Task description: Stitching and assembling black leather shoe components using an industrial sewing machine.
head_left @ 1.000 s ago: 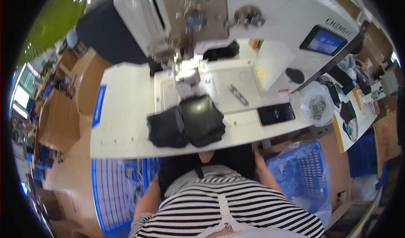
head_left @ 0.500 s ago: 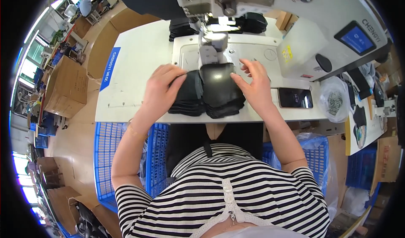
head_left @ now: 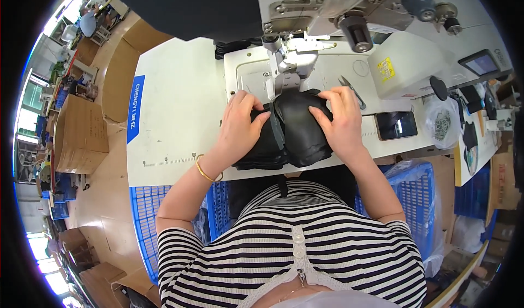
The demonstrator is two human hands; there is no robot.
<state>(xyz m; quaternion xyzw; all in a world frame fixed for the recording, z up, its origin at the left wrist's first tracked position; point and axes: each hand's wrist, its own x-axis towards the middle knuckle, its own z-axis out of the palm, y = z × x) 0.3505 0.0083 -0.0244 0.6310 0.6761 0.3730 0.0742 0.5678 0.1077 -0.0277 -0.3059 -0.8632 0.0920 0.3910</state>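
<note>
My left hand point(head_left: 243, 121) on left black stack point(head_left: 261, 148), right hand point(head_left: 344, 119) on right black stack point(head_left: 302, 128), thumbs point(head_left: 322, 118) spread, whether pinching I can't tell

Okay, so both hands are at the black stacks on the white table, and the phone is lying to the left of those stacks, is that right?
Not quite: the head view shows the phone to the right of the black stacks, not the left. The rest stands.
</note>
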